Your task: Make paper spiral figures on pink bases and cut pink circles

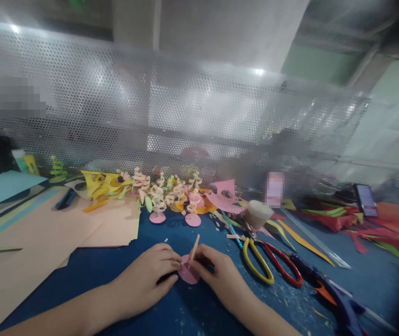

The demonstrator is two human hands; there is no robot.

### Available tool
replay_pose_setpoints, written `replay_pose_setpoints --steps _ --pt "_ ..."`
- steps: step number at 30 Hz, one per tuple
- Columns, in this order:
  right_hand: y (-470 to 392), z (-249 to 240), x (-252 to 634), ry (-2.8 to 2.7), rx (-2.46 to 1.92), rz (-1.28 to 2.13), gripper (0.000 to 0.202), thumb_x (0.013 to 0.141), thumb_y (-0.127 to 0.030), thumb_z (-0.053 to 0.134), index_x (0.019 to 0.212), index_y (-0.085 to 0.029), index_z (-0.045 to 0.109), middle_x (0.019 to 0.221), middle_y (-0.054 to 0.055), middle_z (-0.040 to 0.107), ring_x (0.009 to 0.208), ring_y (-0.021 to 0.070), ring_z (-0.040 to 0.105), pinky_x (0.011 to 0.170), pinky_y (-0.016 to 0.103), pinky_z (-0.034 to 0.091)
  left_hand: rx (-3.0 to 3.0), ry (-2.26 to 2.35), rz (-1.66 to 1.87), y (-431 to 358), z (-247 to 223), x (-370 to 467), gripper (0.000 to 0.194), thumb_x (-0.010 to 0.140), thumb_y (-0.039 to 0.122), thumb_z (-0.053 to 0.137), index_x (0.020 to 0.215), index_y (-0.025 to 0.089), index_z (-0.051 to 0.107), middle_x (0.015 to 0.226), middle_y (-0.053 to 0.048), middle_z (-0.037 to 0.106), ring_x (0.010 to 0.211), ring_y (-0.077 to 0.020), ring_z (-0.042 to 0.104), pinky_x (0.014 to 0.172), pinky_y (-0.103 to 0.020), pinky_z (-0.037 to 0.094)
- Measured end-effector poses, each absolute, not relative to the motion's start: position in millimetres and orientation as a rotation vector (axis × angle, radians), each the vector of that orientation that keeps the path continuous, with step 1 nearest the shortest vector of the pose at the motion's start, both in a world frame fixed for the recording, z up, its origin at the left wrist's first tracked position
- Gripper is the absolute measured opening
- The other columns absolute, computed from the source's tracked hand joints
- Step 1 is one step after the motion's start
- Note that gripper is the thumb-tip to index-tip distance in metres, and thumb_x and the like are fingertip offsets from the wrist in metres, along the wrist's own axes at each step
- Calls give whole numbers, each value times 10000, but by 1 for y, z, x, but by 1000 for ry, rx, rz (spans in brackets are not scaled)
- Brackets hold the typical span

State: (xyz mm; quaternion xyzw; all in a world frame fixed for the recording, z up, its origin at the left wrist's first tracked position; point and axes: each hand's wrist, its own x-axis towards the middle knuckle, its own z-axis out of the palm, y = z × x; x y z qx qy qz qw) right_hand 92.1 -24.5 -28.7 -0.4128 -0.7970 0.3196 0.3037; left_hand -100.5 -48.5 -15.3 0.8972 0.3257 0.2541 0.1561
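A pink paper disc [189,276] is between my two hands, low over the blue table. My left hand [146,275] holds its left edge with the fingertips. On the right, my right hand [220,270] is closed in a pinch on a narrow peach paper strip [195,247], which stands upright over the disc. Whether the strip's lower end touches the disc is hidden by my fingers. Just beyond are curled paper spirals standing on pink round bases, one base [157,217] to the left and another base [192,220] to the right.
Peach paper sheets [45,224] cover the left side. Yellow-and-red-handled scissors [258,261] and a blue glue gun [339,298] lie at right. A white tape roll [258,213], yellow paper scraps [106,186] and red scraps [339,217] line the back, before a perforated metal screen [185,112].
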Motion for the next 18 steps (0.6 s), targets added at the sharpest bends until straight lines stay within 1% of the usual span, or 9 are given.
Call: replay_pose_setpoints --steps 8,14,16,18 --pt "-26 -29 91 -2125 -1080 780 86 828 -231 506 784 -188 567 708 -15 590 664 131 535 615 215 390 2526 923 749 -51 -12 -100 277 815 90 441 986 211 622 970 -55 658 933 -195 531 883 -352 376" --pt "-27 -29 91 -2146 -1019 751 99 852 -229 485 798 -188 558 760 -11 595 705 126 535 659 210 393 2541 940 724 -52 -13 -99 267 819 88 439 976 197 625 981 -57 654 946 -193 523 881 -331 379" --pt "-28 -29 91 -2154 -1009 742 89 850 -223 491 813 -190 565 774 -6 602 721 129 541 669 212 394 2528 939 755 -53 -14 -99 265 827 108 445 1000 210 617 989 -54 656 956 -194 526 893 -333 372" --pt "-29 -29 92 -2164 -1001 721 78 844 -213 502 831 -192 576 787 0 608 729 134 547 676 217 397 2488 962 834 -54 -13 -100 250 837 160 466 1032 233 604 995 -46 661 950 -195 539 902 -340 367"
